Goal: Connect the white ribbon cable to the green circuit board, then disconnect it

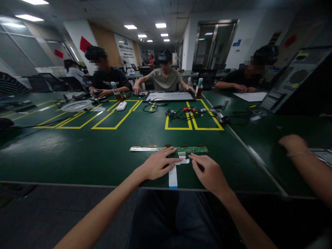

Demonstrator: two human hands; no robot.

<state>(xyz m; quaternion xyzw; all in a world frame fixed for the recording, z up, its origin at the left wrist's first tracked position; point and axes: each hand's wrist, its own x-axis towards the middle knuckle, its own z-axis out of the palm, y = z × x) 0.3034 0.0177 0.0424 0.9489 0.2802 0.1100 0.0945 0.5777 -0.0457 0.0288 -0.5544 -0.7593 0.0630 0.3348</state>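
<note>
A long, thin circuit board (197,149) lies flat on the green table (85,155), a white ribbon cable (173,177) running from its near side toward the table edge and ending in a blue tip. The left hand (157,164) lies over the board's near edge, palm down with fingers spread: its farther fingertips rest on the board, the index finger reaches across the cable near the board, and the thumb is at the cable's side. The right hand (210,174) is on the near side of the board, right of the cable; its fingers are loosely bent, thumb apart from them, gripping nothing, with the index fingertip just beside the cable's short side piece. Whether that fingertip touches it, I cannot tell.

Beyond the board are yellow tape lines (178,129), tangled wires (178,114) and a red-handled tool (189,110). Farther beyond the board, a co-worker (166,79) has both hands at a black-framed panel (169,96). Well right of the board is another person's hand (293,142).
</note>
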